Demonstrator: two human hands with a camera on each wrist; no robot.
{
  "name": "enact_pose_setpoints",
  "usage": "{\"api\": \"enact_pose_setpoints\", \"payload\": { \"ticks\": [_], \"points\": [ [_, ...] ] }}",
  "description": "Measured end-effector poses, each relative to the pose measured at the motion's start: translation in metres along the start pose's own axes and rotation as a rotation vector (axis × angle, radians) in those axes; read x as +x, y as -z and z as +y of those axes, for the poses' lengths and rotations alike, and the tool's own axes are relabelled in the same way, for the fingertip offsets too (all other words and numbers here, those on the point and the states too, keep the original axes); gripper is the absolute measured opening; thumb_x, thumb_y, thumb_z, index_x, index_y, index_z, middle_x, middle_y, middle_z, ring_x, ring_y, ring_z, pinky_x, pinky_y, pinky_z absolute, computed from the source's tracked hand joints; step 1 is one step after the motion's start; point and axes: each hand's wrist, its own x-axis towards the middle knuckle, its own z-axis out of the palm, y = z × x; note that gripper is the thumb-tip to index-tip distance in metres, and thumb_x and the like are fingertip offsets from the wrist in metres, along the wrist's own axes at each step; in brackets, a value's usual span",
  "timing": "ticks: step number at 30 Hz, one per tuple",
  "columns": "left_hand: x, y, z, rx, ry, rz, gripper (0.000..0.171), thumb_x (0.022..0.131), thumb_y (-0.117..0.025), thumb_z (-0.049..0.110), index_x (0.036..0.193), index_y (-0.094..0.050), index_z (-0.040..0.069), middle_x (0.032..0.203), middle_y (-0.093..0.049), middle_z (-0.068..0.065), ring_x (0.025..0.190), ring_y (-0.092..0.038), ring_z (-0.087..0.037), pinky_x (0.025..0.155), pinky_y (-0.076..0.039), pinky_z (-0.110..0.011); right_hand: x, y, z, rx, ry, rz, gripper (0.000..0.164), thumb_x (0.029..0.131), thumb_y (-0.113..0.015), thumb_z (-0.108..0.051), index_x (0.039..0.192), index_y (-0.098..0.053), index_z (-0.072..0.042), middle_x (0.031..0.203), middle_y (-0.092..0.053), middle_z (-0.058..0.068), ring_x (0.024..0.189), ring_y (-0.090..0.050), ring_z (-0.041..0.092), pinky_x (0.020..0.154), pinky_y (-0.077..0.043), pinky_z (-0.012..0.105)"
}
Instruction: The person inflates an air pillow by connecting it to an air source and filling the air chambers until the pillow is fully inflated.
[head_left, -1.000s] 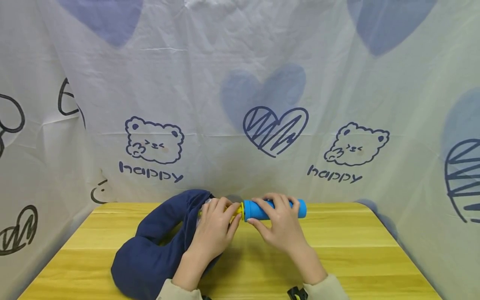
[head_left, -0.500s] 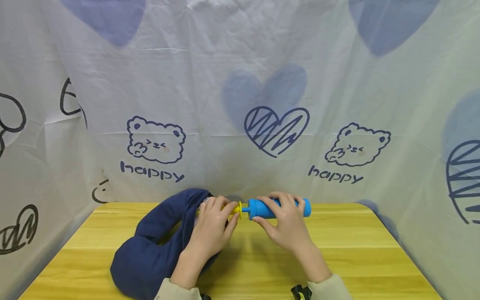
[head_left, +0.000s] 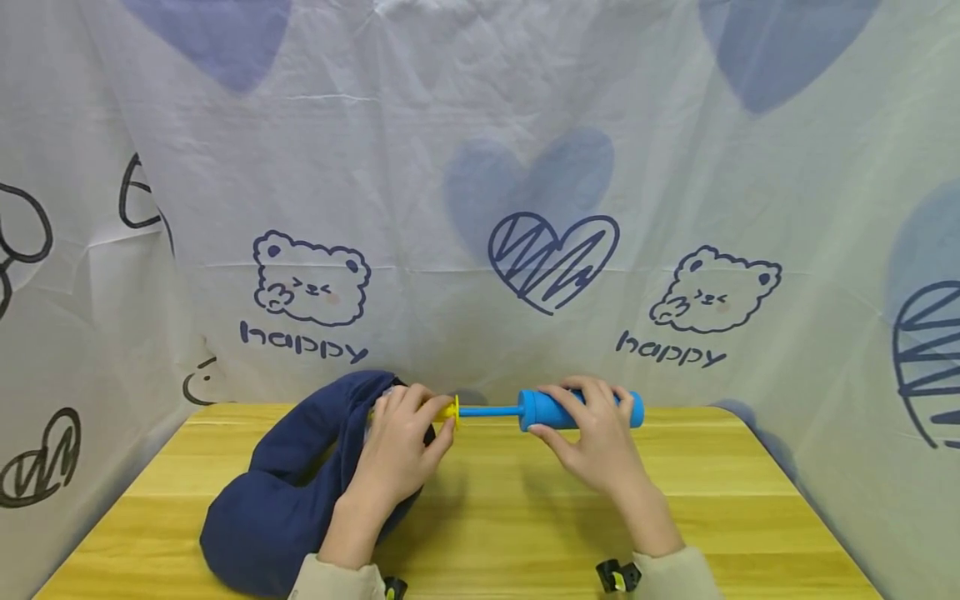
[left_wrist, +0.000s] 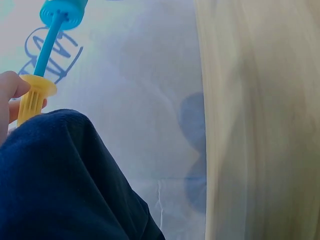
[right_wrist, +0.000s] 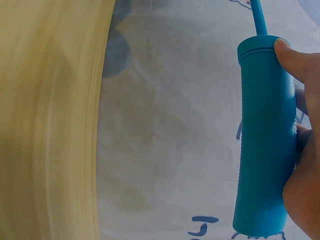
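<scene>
A hand pump with a blue barrel (head_left: 536,410) lies sideways between the hands, above the table. From the barrel's left end a thin blue rod (head_left: 489,412) runs to a yellow flanged piece (left_wrist: 32,100). My left hand (head_left: 397,446) pinches that yellow piece between thumb and fingers. The right hand (head_left: 600,442) grips the barrel, its thumb near the collar in the right wrist view. Beside and under the left hand is a navy U-shaped neck pillow (head_left: 255,525). Where the yellow piece meets the pillow is hidden by the left hand.
The table (head_left: 750,517) has a yellow wood-grain top. A pale curtain (head_left: 450,333) printed with hearts and bears hangs behind it and along both sides. Dark wrist straps (head_left: 618,575) show at the sleeve cuffs.
The barrel has moved right with the right hand, and more rod shows between it and the yellow piece. The left hand and the pillow have shifted left.
</scene>
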Motion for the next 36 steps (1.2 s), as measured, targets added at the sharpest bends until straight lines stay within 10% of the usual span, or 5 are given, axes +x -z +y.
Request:
{"api": "enact_pose_setpoints", "payload": {
  "ticks": [20,36],
  "points": [
    [-0.002,0.018,-0.022,-0.025,0.040,-0.001,0.023,0.095,-0.075,0.019,0.115,-0.076,0.008,0.104,-0.063,-0.003,0.093,-0.050,-0.025,0.085,-0.038,-0.044,-0.001,0.013,0.016,0.009,-0.027,0.019,0.053,0.082,-0.088,-0.037,0.127,-0.072,-0.013,0.124,-0.062,0.018,0.116,-0.056,0.043,0.102,-0.022,0.072],
    [-0.001,0.008,-0.005,0.005,0.010,-0.040,0.021,0.099,-0.071,0.021,0.116,-0.076,0.010,0.104,-0.062,-0.003,0.092,-0.050,-0.025,0.086,-0.039,-0.045,0.000,0.000,-0.001,0.021,0.031,0.000,0.061,0.094,-0.063,-0.065,0.130,-0.071,-0.016,0.122,-0.063,0.017,0.115,-0.057,0.039,0.099,-0.025,0.069]
  ]
}}
